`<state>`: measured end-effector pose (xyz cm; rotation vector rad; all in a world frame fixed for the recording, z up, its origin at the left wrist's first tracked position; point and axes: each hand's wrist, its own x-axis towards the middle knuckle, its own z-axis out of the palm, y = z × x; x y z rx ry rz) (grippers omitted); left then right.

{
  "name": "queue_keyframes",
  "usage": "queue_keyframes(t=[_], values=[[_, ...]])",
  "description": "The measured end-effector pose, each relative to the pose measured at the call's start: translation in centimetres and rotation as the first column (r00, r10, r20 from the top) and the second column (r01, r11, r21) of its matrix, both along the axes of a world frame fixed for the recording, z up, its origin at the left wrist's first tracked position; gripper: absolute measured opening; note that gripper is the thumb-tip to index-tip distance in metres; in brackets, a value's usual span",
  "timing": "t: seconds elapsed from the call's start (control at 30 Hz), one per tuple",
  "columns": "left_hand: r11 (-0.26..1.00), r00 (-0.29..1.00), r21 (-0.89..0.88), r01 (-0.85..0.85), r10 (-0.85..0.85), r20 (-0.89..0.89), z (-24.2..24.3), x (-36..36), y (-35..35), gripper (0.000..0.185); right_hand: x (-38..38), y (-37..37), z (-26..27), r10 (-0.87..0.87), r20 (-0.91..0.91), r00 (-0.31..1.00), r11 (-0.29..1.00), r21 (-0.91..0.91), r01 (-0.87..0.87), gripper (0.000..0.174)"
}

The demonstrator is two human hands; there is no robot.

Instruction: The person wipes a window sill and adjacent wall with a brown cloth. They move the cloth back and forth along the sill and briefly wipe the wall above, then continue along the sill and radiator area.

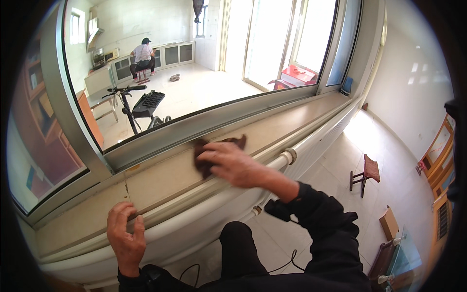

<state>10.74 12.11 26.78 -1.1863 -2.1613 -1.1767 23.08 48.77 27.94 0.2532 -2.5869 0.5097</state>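
Observation:
A dark brown cloth [204, 166] lies under the fingers of my right hand [233, 164], pressed onto the beige window sill [164, 182]; the cloth is blurred. Farther left, my left hand [126, 231] rests at the front edge of the sill with fingers spread and nothing in it. A crack with dark chipped spots [126, 189] runs across the sill near that hand. Behind the sill stands a metal-framed sliding window [219, 118]. White radiator pipes [204, 204] run along its front, with a brass-coloured fitting [289, 156] to the right of my right hand.
Through the glass, a person [143, 58] sits on a stool beside low cabinets, and a bicycle [131, 109] stands close behind the window. To my right are a folding stool [366, 173], a cardboard box [389, 223] and a glass-topped table [406, 252]. A black cable [292, 260] trails below me.

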Motion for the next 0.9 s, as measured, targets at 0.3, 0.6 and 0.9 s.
queue_keyframes(t=[0.3,0.6,0.9], values=[[1.000,1.000,0.023,0.001,-0.001,-0.007,-0.2,-0.2,-0.4,0.019,1.8,3.1,0.2,-0.233,-0.090,0.968,0.965,0.105,0.242,0.040],[0.999,0.995,0.044,-0.031,0.035,-0.094,-0.3,-0.2,-0.1,0.021,4.2,7.5,0.7,-0.448,-0.046,0.893,0.889,0.081,0.450,0.045],[0.999,0.994,0.041,-0.028,0.032,-0.104,-0.3,-0.4,-0.3,0.023,-4.0,-11.1,0.5,0.085,-0.038,0.996,0.994,0.074,-0.082,0.052]])
